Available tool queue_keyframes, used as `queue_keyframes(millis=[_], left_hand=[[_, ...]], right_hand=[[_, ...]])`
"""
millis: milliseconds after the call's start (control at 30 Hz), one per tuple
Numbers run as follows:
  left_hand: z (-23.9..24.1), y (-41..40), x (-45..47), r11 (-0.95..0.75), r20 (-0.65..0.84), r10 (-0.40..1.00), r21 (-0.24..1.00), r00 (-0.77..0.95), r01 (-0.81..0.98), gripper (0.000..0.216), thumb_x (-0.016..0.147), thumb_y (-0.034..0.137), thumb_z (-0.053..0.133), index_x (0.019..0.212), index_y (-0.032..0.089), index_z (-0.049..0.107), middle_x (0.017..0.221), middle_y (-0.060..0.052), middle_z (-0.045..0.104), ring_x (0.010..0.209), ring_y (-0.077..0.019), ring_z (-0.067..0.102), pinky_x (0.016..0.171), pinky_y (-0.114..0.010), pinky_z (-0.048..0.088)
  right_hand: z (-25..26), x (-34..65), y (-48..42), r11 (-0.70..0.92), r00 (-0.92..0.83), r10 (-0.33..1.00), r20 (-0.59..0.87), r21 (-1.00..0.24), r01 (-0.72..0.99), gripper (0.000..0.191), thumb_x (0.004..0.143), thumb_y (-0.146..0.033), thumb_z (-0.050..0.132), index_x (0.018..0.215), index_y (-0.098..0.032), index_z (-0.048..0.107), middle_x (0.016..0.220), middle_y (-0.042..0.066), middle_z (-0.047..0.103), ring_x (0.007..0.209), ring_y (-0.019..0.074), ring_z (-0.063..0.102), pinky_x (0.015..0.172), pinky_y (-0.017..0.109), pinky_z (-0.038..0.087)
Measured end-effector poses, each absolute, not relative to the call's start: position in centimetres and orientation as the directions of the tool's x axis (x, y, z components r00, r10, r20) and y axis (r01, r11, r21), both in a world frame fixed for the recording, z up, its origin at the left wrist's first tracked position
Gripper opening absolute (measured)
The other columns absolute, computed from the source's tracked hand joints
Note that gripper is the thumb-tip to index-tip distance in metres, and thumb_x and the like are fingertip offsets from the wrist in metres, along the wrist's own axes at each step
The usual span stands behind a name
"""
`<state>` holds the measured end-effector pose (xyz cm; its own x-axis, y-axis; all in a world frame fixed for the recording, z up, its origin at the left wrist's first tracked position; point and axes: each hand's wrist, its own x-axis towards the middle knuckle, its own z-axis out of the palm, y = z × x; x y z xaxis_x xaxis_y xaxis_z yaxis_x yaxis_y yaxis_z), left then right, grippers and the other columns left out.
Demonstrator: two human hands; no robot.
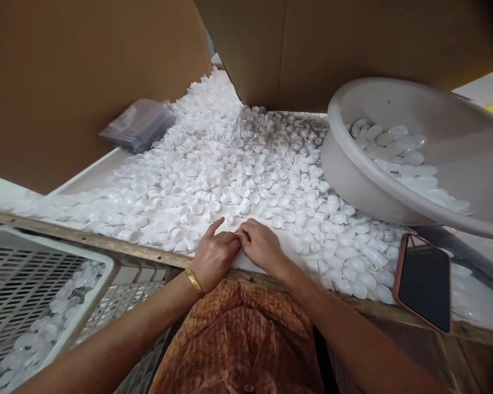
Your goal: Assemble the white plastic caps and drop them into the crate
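A wide heap of small white plastic cup-shaped pieces (230, 164) covers the white tabletop (94, 175). My left hand (214, 254), with a gold bangle at the wrist, and my right hand (262, 245) meet at the table's near edge, fingertips pinched together around something small and white that the fingers mostly hide. My left index finger points forward toward the heap. Loose white pieces lie just beyond both hands.
A tilted grey-white basin (435, 109) with white dome-shaped pieces leans at the right. A phone (424, 282) lies at the right table edge. A white slotted crate (28, 273) holding white pieces sits low left. Cardboard boxes (86, 71) stand behind, with a clear bag bundle (142, 123) beside them.
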<state>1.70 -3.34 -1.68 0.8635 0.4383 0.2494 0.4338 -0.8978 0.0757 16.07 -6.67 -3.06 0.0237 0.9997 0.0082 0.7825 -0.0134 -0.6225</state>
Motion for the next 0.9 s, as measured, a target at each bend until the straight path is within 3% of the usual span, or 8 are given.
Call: queue_keyframes(millis=[200,300,367,433,533,667,900], left_hand=[[-1.8,-3.6,1.1,-0.876,0.259,0.480,0.191,0.839,0.442,0.020,0.086,0.016,0.044,0.082,0.018,0.064,0.084,-0.002,0.067,0.087,-0.0128,0.059,0.097,-0.038,0.040],[-1.6,-3.7,0.7,-0.854,0.311,0.506,0.314,0.805,0.415,0.017,0.084,0.018,0.048,0.085,0.018,0.065,0.090,-0.005,0.068,0.096,-0.0165,0.058,0.090,-0.037,0.044],[-1.2,-3.7,0.7,-0.740,0.324,0.640,0.506,0.697,0.444,0.015,0.082,0.021,0.052,0.083,0.018,0.066,0.087,-0.006,0.069,0.089,-0.0167,0.060,0.082,-0.033,0.048],[-0.7,-3.6,0.9,-0.505,0.250,0.826,0.727,0.505,0.465,0.014,0.078,0.026,0.058,0.080,0.017,0.068,0.082,-0.005,0.070,0.079,-0.0164,0.063,0.074,-0.029,0.050],[0.0,-3.5,1.6,-0.188,0.068,0.951,0.901,0.301,0.392,0.017,0.071,0.033,0.063,0.073,0.016,0.069,0.074,-0.003,0.070,0.071,-0.0168,0.064,0.067,-0.027,0.051],[0.5,-3.6,2.7,-0.117,0.017,0.960,0.932,0.280,0.342,0.018,0.071,0.032,0.062,0.071,0.016,0.069,0.069,-0.001,0.070,0.066,-0.0151,0.063,0.066,-0.025,0.050],[1.3,-3.8,3.4,-0.290,0.141,0.922,0.869,0.362,0.401,0.022,0.079,0.031,0.053,0.076,0.016,0.069,0.078,-0.003,0.069,0.075,-0.0153,0.062,0.073,-0.026,0.047]], right_hand=[[-3.3,16.1,-7.4,0.026,0.025,0.997,0.071,-0.630,0.777,0.016,0.086,-0.019,0.046,0.080,-0.017,0.061,0.084,0.003,0.059,0.077,0.0131,0.054,0.069,0.024,0.038],[-3.3,16.2,-7.7,0.049,0.059,0.991,0.119,-0.740,0.670,0.016,0.085,-0.022,0.047,0.077,-0.018,0.060,0.083,0.003,0.060,0.077,0.0132,0.054,0.071,0.025,0.040],[-3.2,16.3,-7.7,0.001,0.133,0.989,0.066,-0.901,0.434,0.019,0.087,-0.030,0.046,0.082,-0.019,0.060,0.086,0.004,0.061,0.075,0.0135,0.057,0.069,0.026,0.044],[-3.0,16.4,-7.7,-0.110,0.147,0.984,-0.100,-0.992,0.066,0.027,0.087,-0.042,0.043,0.090,-0.019,0.058,0.086,0.004,0.062,0.071,0.0141,0.060,0.064,0.028,0.048],[-2.5,16.5,-7.8,-0.251,-0.007,0.965,-0.263,-0.912,-0.325,0.037,0.082,-0.052,0.048,0.097,-0.019,0.056,0.078,0.005,0.063,0.065,0.0151,0.063,0.062,0.030,0.051],[-2.1,16.7,-8.0,-0.248,-0.079,0.968,-0.238,-0.866,-0.433,0.036,0.075,-0.050,0.060,0.088,-0.017,0.058,0.076,0.004,0.064,0.067,0.0148,0.063,0.069,0.031,0.051],[-2.0,17.2,-7.8,-0.233,-0.062,0.969,-0.239,-0.800,-0.553,0.031,0.073,-0.046,0.064,0.078,-0.015,0.062,0.075,0.003,0.064,0.070,0.0132,0.062,0.074,0.028,0.049]])
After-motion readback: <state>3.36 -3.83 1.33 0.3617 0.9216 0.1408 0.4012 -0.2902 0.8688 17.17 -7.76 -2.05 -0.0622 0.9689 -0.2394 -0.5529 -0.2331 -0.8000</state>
